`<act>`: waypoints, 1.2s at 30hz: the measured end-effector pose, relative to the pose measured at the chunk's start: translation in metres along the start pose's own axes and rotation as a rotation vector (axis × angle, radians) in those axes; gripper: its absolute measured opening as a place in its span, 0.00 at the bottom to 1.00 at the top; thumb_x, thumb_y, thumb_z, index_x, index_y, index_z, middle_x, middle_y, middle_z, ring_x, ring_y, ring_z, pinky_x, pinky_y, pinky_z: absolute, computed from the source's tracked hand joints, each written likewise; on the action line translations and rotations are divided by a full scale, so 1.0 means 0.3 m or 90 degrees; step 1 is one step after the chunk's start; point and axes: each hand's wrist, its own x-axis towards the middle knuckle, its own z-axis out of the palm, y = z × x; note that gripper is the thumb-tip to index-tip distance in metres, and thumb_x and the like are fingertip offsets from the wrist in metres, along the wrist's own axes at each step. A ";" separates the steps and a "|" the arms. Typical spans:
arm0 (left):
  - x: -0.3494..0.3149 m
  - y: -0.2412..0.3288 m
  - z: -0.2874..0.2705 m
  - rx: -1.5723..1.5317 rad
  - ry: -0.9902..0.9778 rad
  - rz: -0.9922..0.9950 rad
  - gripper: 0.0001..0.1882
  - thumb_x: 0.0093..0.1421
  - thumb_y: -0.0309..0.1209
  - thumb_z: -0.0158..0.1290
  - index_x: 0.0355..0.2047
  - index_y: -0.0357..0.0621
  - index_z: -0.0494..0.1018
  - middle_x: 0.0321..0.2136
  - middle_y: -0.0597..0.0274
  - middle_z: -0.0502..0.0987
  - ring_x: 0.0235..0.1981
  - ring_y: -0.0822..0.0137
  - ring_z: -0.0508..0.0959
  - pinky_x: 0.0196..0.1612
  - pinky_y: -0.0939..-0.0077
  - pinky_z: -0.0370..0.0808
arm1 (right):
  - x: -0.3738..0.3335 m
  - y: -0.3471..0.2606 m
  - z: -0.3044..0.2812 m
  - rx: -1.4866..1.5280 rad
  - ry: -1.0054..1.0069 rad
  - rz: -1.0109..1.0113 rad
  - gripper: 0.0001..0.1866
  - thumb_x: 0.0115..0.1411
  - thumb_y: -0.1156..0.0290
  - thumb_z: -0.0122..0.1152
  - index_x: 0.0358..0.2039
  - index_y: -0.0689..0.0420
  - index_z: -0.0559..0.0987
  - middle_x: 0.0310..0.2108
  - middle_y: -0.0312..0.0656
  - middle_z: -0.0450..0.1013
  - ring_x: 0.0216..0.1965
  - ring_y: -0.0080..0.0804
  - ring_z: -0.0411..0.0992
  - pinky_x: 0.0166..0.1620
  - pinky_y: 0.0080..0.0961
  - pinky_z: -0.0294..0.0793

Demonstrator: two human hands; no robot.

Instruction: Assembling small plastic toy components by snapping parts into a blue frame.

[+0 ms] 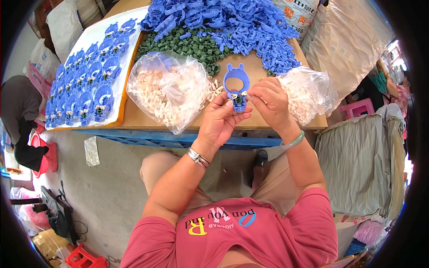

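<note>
My left hand [219, 119] grips a blue plastic figure [237, 73] by its lower body, upright above the table's near edge. The figure has two ears, a large ring-shaped head with an open middle, and dark green and pale parts on its body. Against the figure's right side, the fingertips of my right hand [273, 102] are pinched together; what they hold, if anything, is too small to tell. A clear bag of cream-coloured small parts [163, 89] lies left of my hands, some spilling out. Another bag of pale pieces [301, 96] lies just right of my right hand.
Loose blue plastic parts [214, 18] and small green pieces [187, 49] are heaped at the back of the brown table [243, 57]. On the left, a white tray with a yellow edge [126, 85] carries rows of similar blue figures [85, 105]. Covered stacks [357, 161] stand at right.
</note>
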 end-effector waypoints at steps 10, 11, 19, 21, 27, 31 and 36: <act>0.002 0.002 -0.002 0.037 -0.017 -0.015 0.12 0.59 0.24 0.41 0.44 0.36 0.64 0.36 0.52 0.73 0.33 0.57 0.76 0.35 0.66 0.75 | 0.000 0.019 -0.019 0.038 -0.060 -0.031 0.08 0.38 0.79 0.61 0.23 0.56 0.77 0.24 0.35 0.71 0.28 0.32 0.67 0.33 0.27 0.62; 0.002 0.004 -0.002 0.038 -0.016 -0.015 0.12 0.59 0.24 0.41 0.44 0.36 0.64 0.36 0.52 0.73 0.33 0.57 0.76 0.35 0.66 0.75 | 0.004 0.016 -0.024 0.039 -0.059 -0.031 0.08 0.38 0.79 0.61 0.23 0.56 0.77 0.24 0.35 0.71 0.28 0.32 0.67 0.33 0.27 0.62; 0.003 0.007 -0.001 0.048 -0.026 -0.015 0.12 0.59 0.25 0.41 0.44 0.36 0.64 0.36 0.51 0.73 0.32 0.58 0.76 0.34 0.68 0.75 | 0.002 0.021 -0.035 0.070 -0.092 0.004 0.06 0.41 0.79 0.61 0.24 0.59 0.77 0.24 0.38 0.71 0.28 0.33 0.67 0.32 0.26 0.64; 0.003 0.008 -0.003 0.049 -0.033 -0.019 0.12 0.59 0.25 0.41 0.44 0.36 0.64 0.36 0.51 0.73 0.32 0.58 0.76 0.34 0.68 0.75 | 0.001 0.023 -0.036 0.062 -0.096 -0.001 0.06 0.41 0.80 0.61 0.24 0.59 0.77 0.24 0.38 0.71 0.28 0.33 0.67 0.32 0.27 0.64; 0.005 0.006 -0.005 0.054 -0.052 -0.023 0.12 0.60 0.25 0.41 0.44 0.36 0.64 0.36 0.52 0.73 0.32 0.59 0.76 0.34 0.69 0.75 | -0.002 0.016 -0.033 0.039 -0.104 0.002 0.06 0.42 0.79 0.59 0.24 0.58 0.75 0.24 0.37 0.70 0.28 0.33 0.66 0.33 0.27 0.63; 0.004 0.002 -0.014 0.065 -0.057 -0.009 0.13 0.59 0.25 0.42 0.45 0.36 0.63 0.39 0.51 0.72 0.33 0.58 0.76 0.36 0.69 0.74 | 0.003 0.007 -0.029 0.032 -0.085 0.008 0.06 0.43 0.81 0.59 0.24 0.60 0.75 0.23 0.39 0.70 0.26 0.34 0.65 0.31 0.27 0.64; 0.002 0.002 0.001 0.065 -0.040 0.007 0.12 0.59 0.24 0.41 0.44 0.37 0.64 0.37 0.55 0.72 0.33 0.60 0.76 0.35 0.69 0.75 | -0.004 -0.001 -0.017 0.007 -0.063 0.037 0.04 0.43 0.79 0.59 0.22 0.59 0.74 0.21 0.38 0.69 0.25 0.35 0.65 0.30 0.28 0.63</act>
